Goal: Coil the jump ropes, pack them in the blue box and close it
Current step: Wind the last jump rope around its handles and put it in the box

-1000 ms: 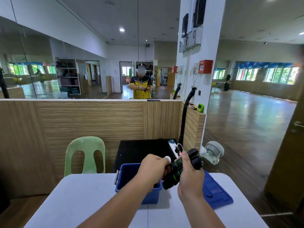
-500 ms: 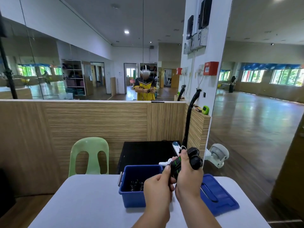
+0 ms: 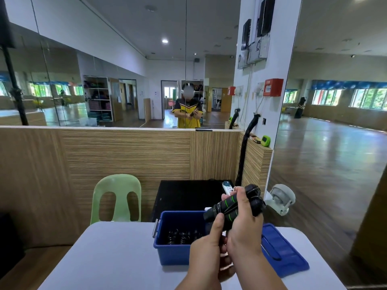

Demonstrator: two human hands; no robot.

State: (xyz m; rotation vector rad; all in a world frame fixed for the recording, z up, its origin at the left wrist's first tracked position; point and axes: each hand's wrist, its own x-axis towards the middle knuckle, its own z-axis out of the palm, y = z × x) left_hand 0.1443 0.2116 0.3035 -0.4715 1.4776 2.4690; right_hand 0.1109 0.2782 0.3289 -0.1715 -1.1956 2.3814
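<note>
My right hand (image 3: pixel 245 231) grips a coiled jump rope bundle (image 3: pixel 232 206), black handles with green rings, held above the right edge of the open blue box (image 3: pixel 169 245). My left hand (image 3: pixel 209 245) holds the bundle from below, its thumb up against the lower handle end. The rope's windings are mostly hidden behind my hands. Dark coiled ropes (image 3: pixel 182 236) lie in the bottom of the box. The blue lid (image 3: pixel 284 252) rests flat on the white table (image 3: pixel 100 262), just right of the box.
A pale green plastic chair (image 3: pixel 116 197) stands behind the table on the left. A black cabinet (image 3: pixel 188 193) with a white power strip sits behind the box. Wooden partition and mirrors lie beyond; a white wheeled device (image 3: pixel 280 198) is on the floor at right.
My left hand has dropped from over the box to under the bundle, beside my right wrist. The box interior with its ropes has come into view. The bundle stays in my right hand.
</note>
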